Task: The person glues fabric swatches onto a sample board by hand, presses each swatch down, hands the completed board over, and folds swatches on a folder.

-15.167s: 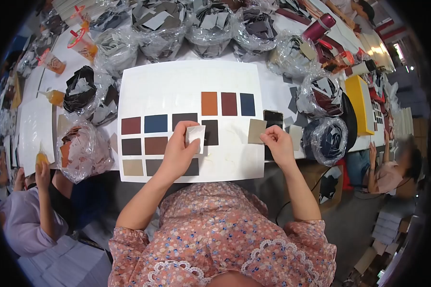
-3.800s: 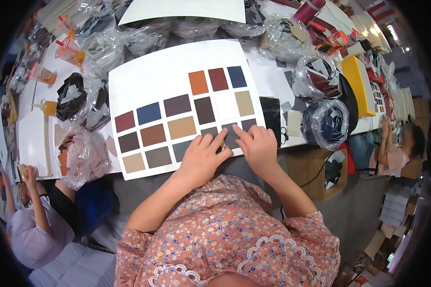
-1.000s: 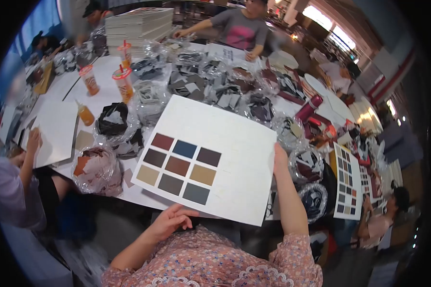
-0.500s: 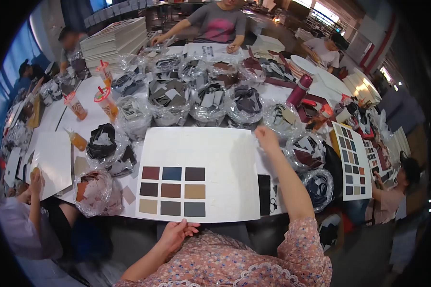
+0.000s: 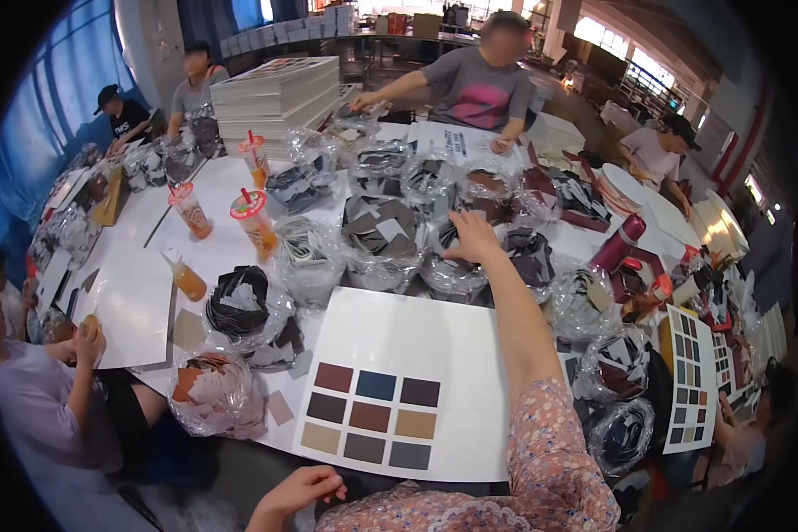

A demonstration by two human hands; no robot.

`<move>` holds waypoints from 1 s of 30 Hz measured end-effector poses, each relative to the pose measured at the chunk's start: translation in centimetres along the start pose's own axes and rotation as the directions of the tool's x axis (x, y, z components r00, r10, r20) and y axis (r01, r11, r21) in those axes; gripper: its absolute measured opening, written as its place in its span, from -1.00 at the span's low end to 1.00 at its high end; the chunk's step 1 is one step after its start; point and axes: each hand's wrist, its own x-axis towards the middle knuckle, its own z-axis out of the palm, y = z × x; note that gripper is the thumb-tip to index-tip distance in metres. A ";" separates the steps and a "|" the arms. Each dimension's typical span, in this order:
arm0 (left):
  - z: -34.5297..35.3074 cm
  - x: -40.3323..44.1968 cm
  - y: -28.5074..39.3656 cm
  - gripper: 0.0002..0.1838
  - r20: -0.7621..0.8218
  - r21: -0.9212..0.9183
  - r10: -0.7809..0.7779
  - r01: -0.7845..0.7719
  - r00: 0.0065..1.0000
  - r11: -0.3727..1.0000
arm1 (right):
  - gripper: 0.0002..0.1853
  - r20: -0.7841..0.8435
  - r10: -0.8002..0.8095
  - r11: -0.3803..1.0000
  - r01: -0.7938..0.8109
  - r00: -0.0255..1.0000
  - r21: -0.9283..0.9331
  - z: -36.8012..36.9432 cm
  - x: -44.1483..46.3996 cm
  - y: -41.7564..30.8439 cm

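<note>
The right hand (image 5: 472, 238) is open, fingers spread, over a clear bag (image 5: 452, 279); whether it touches the contents cannot be told. Below that hand, toward the body, lies the board (image 5: 470, 372), bearing nine swatches (image 5: 370, 417). The left hand (image 5: 306, 486), fingers loosely curled, how tightly unclear, is just beside the board's near edge. A cup (image 5: 255, 229) stands well left of the right hand.

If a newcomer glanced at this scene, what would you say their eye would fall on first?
Most likely the white board, front and centre, with nine coloured swatches in its lower left part. Just beyond it, the right hand is stretched out over scrap-filled clear bags. Three drink cups stand farther left.
</note>
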 end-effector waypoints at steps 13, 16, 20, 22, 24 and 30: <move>-2.0 -0.3 1.3 -0.78 -0.227 -0.172 0.170 -0.211 0.959 0.962 | -0.09 0.477 0.290 0.941 -0.157 0.830 -0.299 0.5 1.1 -2.0; -2.1 -0.2 0.6 -0.80 -0.264 -0.162 0.216 -0.264 0.940 0.951 | -0.17 0.434 0.205 0.966 -0.111 0.877 -0.233 -0.3 0.4 -1.2; -2.6 0.6 -0.5 -0.82 -0.334 -0.226 0.198 -0.282 0.922 0.932 | -0.30 0.288 0.106 0.977 -0.047 0.952 -0.207 -0.1 -0.4 -0.8; -2.7 0.7 -0.5 -0.83 -0.360 -0.243 0.185 -0.284 0.914 0.928 | -0.33 0.196 0.075 0.967 -0.024 0.978 -0.254 0.0 -1.7 -2.2; -2.5 0.7 0.0 -0.82 -0.365 -0.224 0.171 -0.265 0.915 0.938 | -0.35 0.168 0.095 0.963 -0.048 0.981 -0.266 0.2 -2.3 -2.7; -2.2 0.9 0.6 -0.83 -0.391 -0.218 0.194 -0.295 0.900 0.930 | -0.27 0.433 0.133 0.990 -0.101 0.891 -0.095 2.5 1.3 0.5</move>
